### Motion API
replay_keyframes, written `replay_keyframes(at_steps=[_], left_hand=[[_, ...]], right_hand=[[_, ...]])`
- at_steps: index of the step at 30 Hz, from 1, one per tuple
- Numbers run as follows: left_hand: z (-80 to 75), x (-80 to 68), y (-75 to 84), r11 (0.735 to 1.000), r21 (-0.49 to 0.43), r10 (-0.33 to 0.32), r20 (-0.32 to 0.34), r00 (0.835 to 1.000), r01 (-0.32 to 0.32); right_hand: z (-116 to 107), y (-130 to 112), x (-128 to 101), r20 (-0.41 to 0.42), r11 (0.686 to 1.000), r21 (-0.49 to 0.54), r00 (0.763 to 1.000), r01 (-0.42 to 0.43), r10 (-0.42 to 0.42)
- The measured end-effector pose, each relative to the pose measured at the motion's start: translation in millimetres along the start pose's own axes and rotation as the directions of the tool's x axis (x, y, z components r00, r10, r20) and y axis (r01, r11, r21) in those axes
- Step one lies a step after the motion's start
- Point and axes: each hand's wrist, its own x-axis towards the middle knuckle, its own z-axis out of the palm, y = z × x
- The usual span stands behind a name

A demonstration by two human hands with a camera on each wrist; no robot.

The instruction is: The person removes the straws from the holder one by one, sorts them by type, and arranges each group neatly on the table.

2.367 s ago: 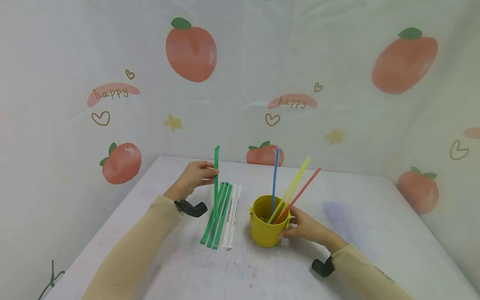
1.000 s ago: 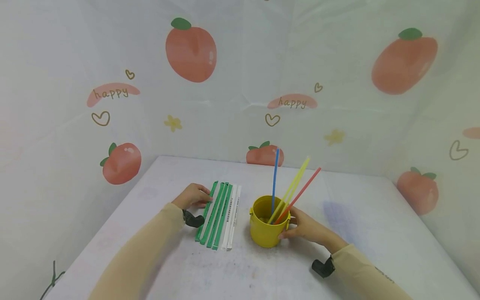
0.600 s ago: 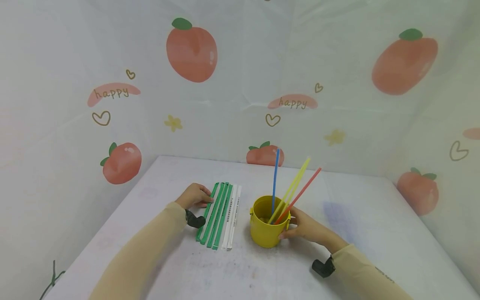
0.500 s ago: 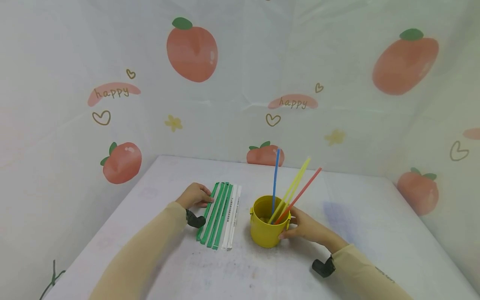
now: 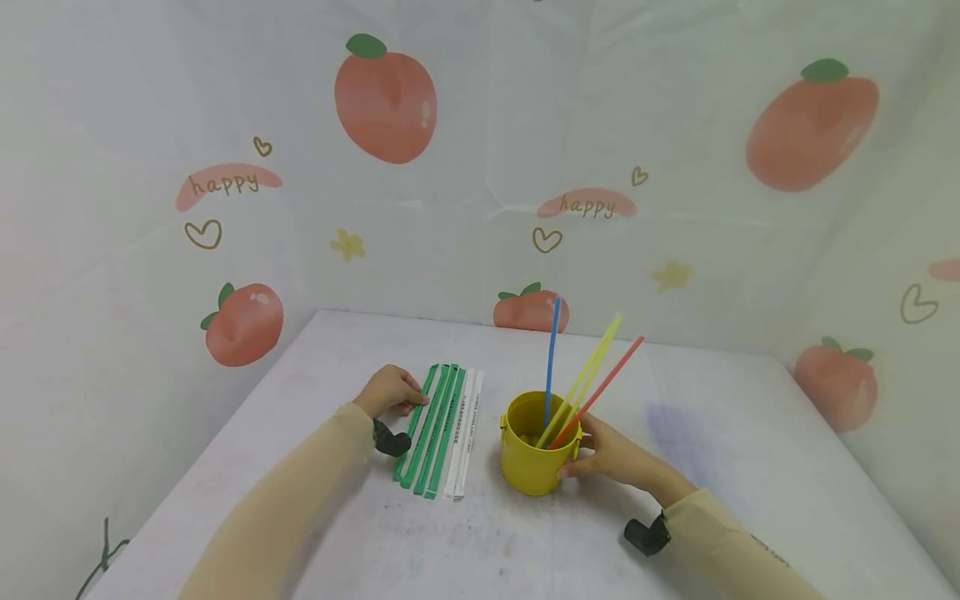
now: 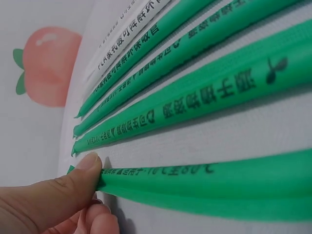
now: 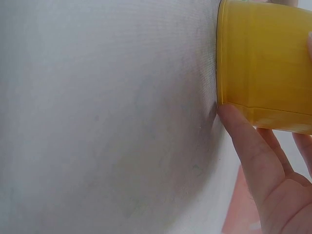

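Note:
My left hand (image 5: 390, 390) pinches a green paper-wrapped straw (image 6: 209, 187) near its far end, thumb on top. This straw lies at the left of a row, beside three more green wrapped straws (image 6: 195, 111). Two white wrapped straws (image 5: 462, 450) with dark print make up the row's right side. My right hand (image 5: 618, 454) holds the side of a yellow bucket (image 5: 528, 471), its thumb low against the wall in the right wrist view. A blue straw (image 5: 552, 358), two yellow straws (image 5: 596, 358) and a red straw (image 5: 609, 377) lean in the bucket.
A white cloth covers the table (image 5: 480, 550), with a bluish stain (image 5: 682, 437) at the right. Behind it hangs a white curtain (image 5: 480, 125) printed with fruit. A dark green cord (image 5: 106, 554) shows at the lower left.
My left hand has come down and toward me; the green straw it held upright over the row now lies at the row's left side. My right hand and the bucket have stayed put.

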Motion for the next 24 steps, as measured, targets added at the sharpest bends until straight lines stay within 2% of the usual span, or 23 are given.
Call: replay_keyframes(at_steps=[18,24], left_hand=[[-4.5,-2.6,-3.5,0.997,-0.074,0.007,0.045,0.999,-0.003],[-5.3,-1.4,-4.4,0.995,-0.102,-0.011,0.050,0.999,0.016]], right_hand=[[0.0,1.3,0.3,0.003,1.000,0.006,1.000,0.014,-0.014],[0.2,0.3,-0.5,0.004,1.000,0.010,1.000,0.008,-0.008]])
